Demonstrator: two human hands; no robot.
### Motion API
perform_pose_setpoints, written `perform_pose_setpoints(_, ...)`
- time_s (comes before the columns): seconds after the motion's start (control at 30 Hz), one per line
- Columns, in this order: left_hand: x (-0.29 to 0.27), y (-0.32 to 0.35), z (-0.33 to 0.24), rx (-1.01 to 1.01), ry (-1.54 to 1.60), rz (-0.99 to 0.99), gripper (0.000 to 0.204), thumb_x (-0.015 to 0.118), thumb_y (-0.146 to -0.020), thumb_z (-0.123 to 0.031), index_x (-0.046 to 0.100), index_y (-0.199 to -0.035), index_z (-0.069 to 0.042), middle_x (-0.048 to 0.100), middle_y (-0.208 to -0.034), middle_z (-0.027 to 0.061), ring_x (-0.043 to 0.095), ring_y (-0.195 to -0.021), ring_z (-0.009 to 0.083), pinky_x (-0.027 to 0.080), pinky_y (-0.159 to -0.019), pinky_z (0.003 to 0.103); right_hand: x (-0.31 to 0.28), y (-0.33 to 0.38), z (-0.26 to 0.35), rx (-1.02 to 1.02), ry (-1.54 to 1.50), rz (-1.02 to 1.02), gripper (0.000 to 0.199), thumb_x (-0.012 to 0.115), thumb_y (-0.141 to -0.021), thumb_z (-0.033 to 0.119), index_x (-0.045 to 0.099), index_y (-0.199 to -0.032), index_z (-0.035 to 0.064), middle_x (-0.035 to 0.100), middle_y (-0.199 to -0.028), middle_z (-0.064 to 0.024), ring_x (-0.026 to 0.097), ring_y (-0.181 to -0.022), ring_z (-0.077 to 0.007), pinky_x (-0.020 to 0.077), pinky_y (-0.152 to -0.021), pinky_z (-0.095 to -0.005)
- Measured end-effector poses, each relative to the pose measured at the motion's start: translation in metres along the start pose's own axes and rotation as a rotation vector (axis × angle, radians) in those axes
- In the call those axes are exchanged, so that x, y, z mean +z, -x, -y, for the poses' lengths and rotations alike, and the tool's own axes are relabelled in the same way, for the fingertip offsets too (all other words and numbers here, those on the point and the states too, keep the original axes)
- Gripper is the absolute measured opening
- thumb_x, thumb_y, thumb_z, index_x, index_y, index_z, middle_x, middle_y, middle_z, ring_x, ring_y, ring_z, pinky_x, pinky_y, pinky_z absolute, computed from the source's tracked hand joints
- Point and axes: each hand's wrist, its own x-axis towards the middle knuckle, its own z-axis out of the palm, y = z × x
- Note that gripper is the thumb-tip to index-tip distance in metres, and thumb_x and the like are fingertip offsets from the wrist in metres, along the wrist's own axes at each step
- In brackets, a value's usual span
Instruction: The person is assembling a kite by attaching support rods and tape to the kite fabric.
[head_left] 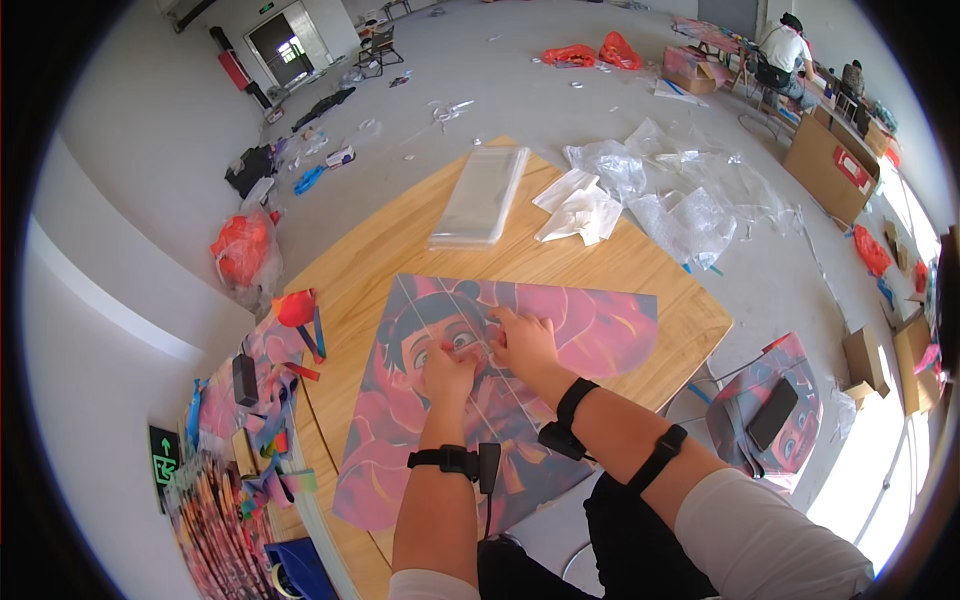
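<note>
A large flat printed panel [590, 330] with a cartoon face, in pink, red and dark tones, lies on the wooden table in front of me. Straight pale lines, like creases, cross it. My left hand [447, 372] rests on the printed face with its fingers curled in and pressed together; whatever is between them is hidden. Just right of it, my right hand [525, 342] touches the panel, its index finger stretched toward the upper middle and the other fingers loosely bent. Black straps with small devices circle both forearms.
Clear plastic sleeves [480, 195] are stacked at the table's far side, beside crumpled white paper [580, 210]. Left are folded printed pieces [215, 510] and coloured strips. A dark phone-like object [772, 415] lies on a printed item at right. Plastic wrap [690, 215] litters the floor; a person [785, 55] sits far right.
</note>
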Motion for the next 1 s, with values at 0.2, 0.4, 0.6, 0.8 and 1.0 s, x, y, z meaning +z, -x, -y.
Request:
perform_pose_setpoints(0.2, -0.002, 0.002, -0.002, 0.021, -0.032, 0.016, 0.049, 0.083, -0.073, -0.021, 0.054, -0.108, -0.003, 0.070, -0.084, 0.0128, 0.070, -0.081, 0.0293, 0.053, -0.071, 0.038, -0.007, 0.003, 0.002, 0.127, 0.035, 0.016, 0.041, 0.076, -0.080, 0.022, 0.063, -0.118, 0.0199, 0.066, -0.110, -0.0010, 0.054, -0.115, -0.0276, 0.0329, -0.101, -0.0503)
perform_pose_setpoints(0.4, -0.007, 0.003, 0.000, 0.164, -0.225, -0.059, 0.046, 0.082, -0.076, -0.023, 0.054, -0.107, -0.004, 0.070, -0.094, 0.0130, 0.070, -0.086, 0.0302, 0.051, -0.075, 0.039, -0.010, 0.002, 0.001, 0.175, 0.017, 0.030, 0.040, 0.081, -0.078, 0.025, 0.063, -0.112, 0.0187, 0.062, -0.117, -0.0017, 0.052, -0.119, -0.0274, 0.0302, -0.104, -0.0513)
perform_pose_setpoints(0.6, -0.012, 0.001, 0.008, 0.136, -0.039, 0.019, 0.040, 0.083, -0.077, -0.021, 0.056, -0.101, -0.005, 0.066, -0.085, 0.0112, 0.066, -0.079, 0.0240, 0.052, -0.070, 0.037, -0.011, 0.001, 0.000, 0.170, -0.018, 0.030, 0.034, 0.081, -0.079, 0.025, 0.062, -0.107, 0.0183, 0.062, -0.113, -0.0006, 0.052, -0.117, -0.0270, 0.0302, -0.103, -0.0505)
perform_pose_setpoints(0.8, -0.022, 0.009, 0.002, 0.086, -0.118, 0.063, 0.028, 0.075, -0.085, -0.020, 0.056, -0.104, -0.011, 0.069, -0.093, 0.0064, 0.068, -0.087, 0.0296, 0.043, -0.086, 0.045, -0.011, 0.002, -0.005, 0.167, -0.019, 0.022, 0.022, 0.075, -0.083, 0.018, 0.063, -0.102, 0.0193, 0.063, -0.108, 0.0016, 0.054, -0.112, -0.0257, 0.0311, -0.100, -0.0491)
perform_pose_setpoints(1.0, -0.022, 0.058, -0.012, 0.618, -0.445, -0.090, 0.030, 0.057, -0.094, -0.011, 0.060, -0.124, -0.009, 0.063, -0.122, 0.0124, 0.061, -0.112, 0.0294, 0.044, -0.092, 0.049, -0.016, 0.006, -0.015, 0.010, -0.070, 0.072, 0.030, 0.065, -0.088, 0.016, 0.064, -0.118, 0.0169, 0.065, -0.122, -0.0007, 0.055, -0.119, -0.0256, 0.0332, -0.102, -0.0458)
